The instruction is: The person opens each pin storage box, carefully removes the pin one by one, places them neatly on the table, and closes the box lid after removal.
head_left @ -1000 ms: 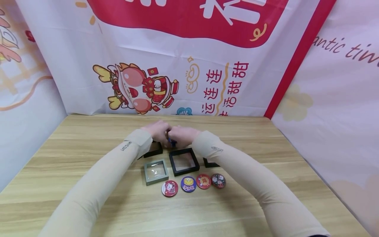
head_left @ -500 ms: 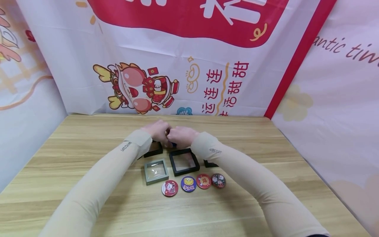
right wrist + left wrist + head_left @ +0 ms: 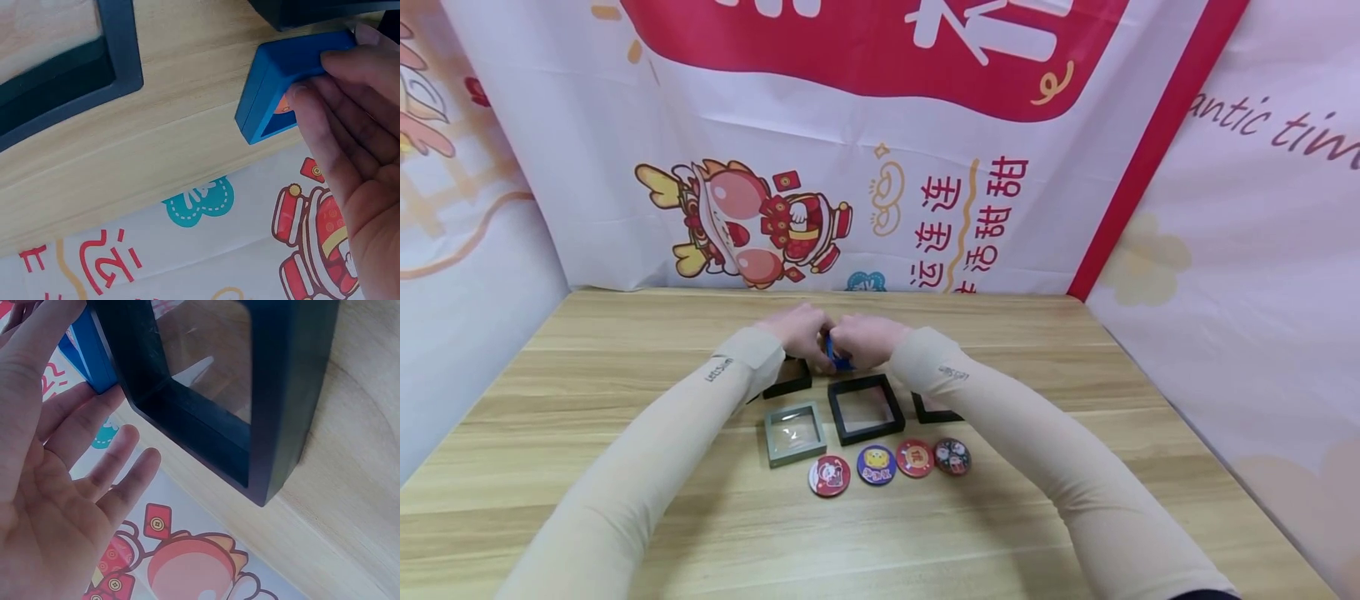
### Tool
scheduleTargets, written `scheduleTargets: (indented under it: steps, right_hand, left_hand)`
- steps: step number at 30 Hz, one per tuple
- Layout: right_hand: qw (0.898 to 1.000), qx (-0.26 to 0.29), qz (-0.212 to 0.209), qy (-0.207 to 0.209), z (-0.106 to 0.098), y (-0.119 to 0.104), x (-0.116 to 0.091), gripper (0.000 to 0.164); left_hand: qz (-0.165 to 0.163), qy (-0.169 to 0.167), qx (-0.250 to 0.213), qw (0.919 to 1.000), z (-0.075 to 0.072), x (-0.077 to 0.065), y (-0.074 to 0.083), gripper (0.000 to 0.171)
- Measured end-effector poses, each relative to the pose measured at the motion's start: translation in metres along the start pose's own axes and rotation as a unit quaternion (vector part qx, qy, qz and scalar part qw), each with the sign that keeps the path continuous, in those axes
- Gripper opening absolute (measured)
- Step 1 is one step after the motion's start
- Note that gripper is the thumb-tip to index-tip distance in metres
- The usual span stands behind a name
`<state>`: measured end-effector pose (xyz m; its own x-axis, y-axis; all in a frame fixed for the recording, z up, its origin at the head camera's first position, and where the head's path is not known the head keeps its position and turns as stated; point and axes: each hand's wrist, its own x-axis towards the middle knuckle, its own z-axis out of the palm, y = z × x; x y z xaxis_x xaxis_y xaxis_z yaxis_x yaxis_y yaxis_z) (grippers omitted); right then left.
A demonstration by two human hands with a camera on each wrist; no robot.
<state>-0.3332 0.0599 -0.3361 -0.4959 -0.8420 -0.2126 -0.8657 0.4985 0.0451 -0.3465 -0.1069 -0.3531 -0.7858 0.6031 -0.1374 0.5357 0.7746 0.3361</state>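
Observation:
Both hands meet at the back of the table around a small blue display frame (image 3: 841, 362). My right hand (image 3: 871, 340) pinches one wall of the blue frame (image 3: 269, 81) between thumb and fingers in the right wrist view; an orange round piece (image 3: 283, 106) shows inside. My left hand (image 3: 799, 329) holds the frame's other side, fingertips against the blue frame (image 3: 97, 356) in the left wrist view, while its outer fingers stay loosely extended. Part of the blue frame is hidden behind the hands. A black frame (image 3: 281, 412) stands close beside the left fingers.
Nearer on the wooden table lie a black frame (image 3: 838, 417), a grey-green frame (image 3: 797, 456), and partly covered black frames at left (image 3: 788, 387) and right (image 3: 936, 417). Several round badges, among them a red badge (image 3: 830, 476) and a purple badge (image 3: 877, 465), sit in front. A printed cloth hangs behind.
My right hand turns and shifts slightly at the blue frame, and more of the blue shows between the hands now. The left hand stays nearly still; the other frames and badges have not moved.

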Motion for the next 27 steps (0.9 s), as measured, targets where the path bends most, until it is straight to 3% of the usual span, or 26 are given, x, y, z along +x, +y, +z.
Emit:
scheduleTargets:
  steps: [5, 12, 15, 22, 27]
  right_hand:
    - [0.998, -0.053, -0.027, 0.025, 0.006, -0.003, 0.003, 0.002]
    - [0.988, -0.137, -0.063, 0.037, 0.01, -0.009, 0.006, 0.011]
    - [0.991, -0.116, -0.056, 0.032, 0.009, -0.009, 0.005, 0.011]
    - [1.0, 0.014, -0.015, 0.021, 0.003, 0.002, 0.002, 0.012]
    - [0.999, 0.034, -0.015, 0.026, 0.003, 0.007, 0.002, 0.018]
  left_hand:
    - [-0.001, -0.001, 0.005, 1.0, 0.001, 0.0, -0.001, 0.034]
    - [-0.016, 0.007, 0.017, 0.9997, 0.002, 0.001, -0.001, 0.043]
    - [-0.009, 0.005, 0.015, 0.9998, 0.001, 0.0, -0.002, 0.041]
    - [-0.003, -0.001, -0.005, 1.0, 0.001, 0.0, -0.007, 0.042]
    - [-0.008, -0.003, -0.007, 0.9999, 0.002, 0.001, -0.008, 0.043]
